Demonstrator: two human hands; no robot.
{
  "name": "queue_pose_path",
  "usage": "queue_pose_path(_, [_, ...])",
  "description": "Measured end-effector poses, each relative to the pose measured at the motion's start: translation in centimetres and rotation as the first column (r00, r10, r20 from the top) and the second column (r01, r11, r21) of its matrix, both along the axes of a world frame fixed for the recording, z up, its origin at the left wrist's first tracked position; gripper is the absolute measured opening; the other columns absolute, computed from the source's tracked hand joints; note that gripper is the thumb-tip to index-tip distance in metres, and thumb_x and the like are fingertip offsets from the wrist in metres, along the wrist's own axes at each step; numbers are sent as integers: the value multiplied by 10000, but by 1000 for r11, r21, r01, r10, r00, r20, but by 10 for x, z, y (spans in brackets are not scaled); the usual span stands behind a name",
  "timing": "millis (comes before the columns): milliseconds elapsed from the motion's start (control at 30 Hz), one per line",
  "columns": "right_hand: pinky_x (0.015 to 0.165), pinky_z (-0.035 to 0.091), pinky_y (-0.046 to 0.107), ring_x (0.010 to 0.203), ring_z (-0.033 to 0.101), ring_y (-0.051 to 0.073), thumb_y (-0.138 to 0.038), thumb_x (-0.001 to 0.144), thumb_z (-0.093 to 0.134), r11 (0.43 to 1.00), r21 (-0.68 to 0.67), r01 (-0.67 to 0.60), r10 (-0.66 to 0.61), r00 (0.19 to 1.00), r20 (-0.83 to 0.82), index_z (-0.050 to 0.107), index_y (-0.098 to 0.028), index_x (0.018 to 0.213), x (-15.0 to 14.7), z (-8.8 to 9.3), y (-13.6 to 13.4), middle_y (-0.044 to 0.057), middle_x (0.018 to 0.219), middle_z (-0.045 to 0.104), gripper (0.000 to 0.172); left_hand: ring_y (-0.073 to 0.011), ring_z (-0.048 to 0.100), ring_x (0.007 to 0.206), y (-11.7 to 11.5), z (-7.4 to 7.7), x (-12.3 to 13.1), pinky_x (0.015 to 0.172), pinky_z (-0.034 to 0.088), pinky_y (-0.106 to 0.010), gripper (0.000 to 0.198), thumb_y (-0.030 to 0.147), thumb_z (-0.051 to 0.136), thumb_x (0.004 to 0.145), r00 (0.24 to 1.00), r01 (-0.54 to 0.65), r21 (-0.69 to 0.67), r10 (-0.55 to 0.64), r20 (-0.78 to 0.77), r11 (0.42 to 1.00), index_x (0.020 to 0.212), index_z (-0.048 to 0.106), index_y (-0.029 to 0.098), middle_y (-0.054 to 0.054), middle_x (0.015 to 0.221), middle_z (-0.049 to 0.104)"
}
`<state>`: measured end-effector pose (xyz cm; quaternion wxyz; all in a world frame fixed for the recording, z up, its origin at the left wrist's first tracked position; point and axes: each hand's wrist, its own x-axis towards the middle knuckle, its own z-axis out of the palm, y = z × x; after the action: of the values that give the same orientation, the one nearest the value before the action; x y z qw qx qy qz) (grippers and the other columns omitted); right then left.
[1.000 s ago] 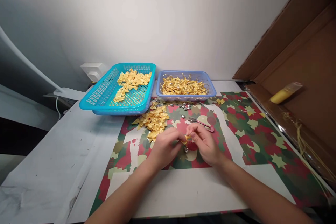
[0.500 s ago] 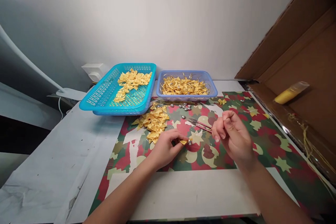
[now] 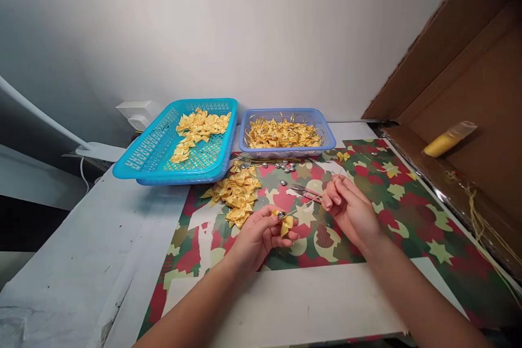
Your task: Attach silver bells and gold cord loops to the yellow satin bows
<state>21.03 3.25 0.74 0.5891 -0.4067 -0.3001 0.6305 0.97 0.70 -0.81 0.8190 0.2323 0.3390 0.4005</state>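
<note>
My left hand [image 3: 261, 231] is closed on a yellow ribbon bow [image 3: 287, 225], with a shiny silver bell [image 3: 281, 215] at its upper side. To the right, my right hand [image 3: 353, 206] is raised in a pinch. Something thin seems to show at its fingertips, too fine to make out. Beside those fingers lie small scissors [image 3: 305, 191] with pinkish handles. A heap of yellow bows [image 3: 238, 193] rests just beyond my left hand. Several loose silver bells [image 3: 284, 166] are scattered past the scissors, and one bell [image 3: 284, 182] sits nearer.
A turquoise basket [image 3: 141, 166] with yellow bows stands back left. Beside it, a blue-violet basket [image 3: 285, 150] holds bows with gold cords. A single bow [image 3: 343, 156] lies back right. Cardboard [image 3: 457, 65] walls the right side, near a yellow-filled tube [image 3: 448, 140].
My left hand has lifted and turned upward, bringing the bow and bell into clearer sight. My right hand has shifted slightly left, still pinching. The view has moved a little.
</note>
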Motion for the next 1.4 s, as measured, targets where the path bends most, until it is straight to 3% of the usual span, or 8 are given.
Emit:
queue_pose_path(200, [512,384,231,534,438,111,-375,799,709,999,-31,17,-16,999,30,504,-226,758,-3,2,-1,-60,568,365,256,-155,693,598,0,-4,0,506,538,-209,329,361,722,715,1000,-3,-57,4,17,998,942,601,155,-60,779,725])
queue_pose_path(333, [511,381,229,532,442,111,-366,810,695,999,-35,5,-4,999,33,499,-228,771,-2,0,-1,-62,562,359,242,-131,664,574,-1,-5,1,501,512,-199,357,440,727,730,1000,-6,-78,6,0,997,901,598,155,-59,759,711])
queue_pose_path(600, [512,383,224,546,452,113,-376,815,692,998,-60,-13,16,998,58,481,-226,770,1,-8,1,-65,567,362,262,-122,664,607,-2,-2,-2,557,498,-206,206,204,737,648,997,73,-66,-75,-28,995,734,556,159,-44,779,702])
queue_pose_path(733, [516,387,218,556,459,111,-383,805,706,997,-82,-16,21,998,58,474,-217,741,2,-11,3,-63,569,374,293,-137,683,635,-2,-3,-3,581,511,-220,232,261,770,674,989,134,-12,-134,-59,991,716,578,139,-61,817,708])
queue_pose_path(833, [515,386,216,553,458,108,-373,805,709,996,-86,-13,18,999,51,475,-213,725,3,-11,3,-62,568,365,295,-133,678,633,-4,-2,-3,600,516,-231,344,297,811,694,981,151,58,-142,-134,987,913,594,145,-51,804,712])
queue_pose_path(933, [513,386,222,535,443,101,-368,798,719,996,-88,-13,16,999,41,464,-208,697,4,-11,4,-66,572,325,317,-136,675,643,-6,-1,-3,614,511,-241,500,282,826,699,977,151,118,-129,-170,982,1067,500,192,-28,804,719])
queue_pose_path(1267, [448,322,230,489,360,89,-363,767,755,994,-105,-24,24,1000,-5,450,-209,681,5,-14,9,-72,589,249,353,-74,527,619,-15,3,-6,572,374,-179,247,310,714,824,941,237,297,-142,-308,925,851,507,179,38,672,586])
queue_pose_path(1400, [444,308,227,488,334,84,-353,751,769,993,-107,-44,41,999,-32,402,-204,635,4,-15,11,-71,586,248,413,-118,588,698,-19,-1,-7,613,428,-212,207,305,688,836,891,302,373,-120,-439,877,820,531,170,-20,764,630])
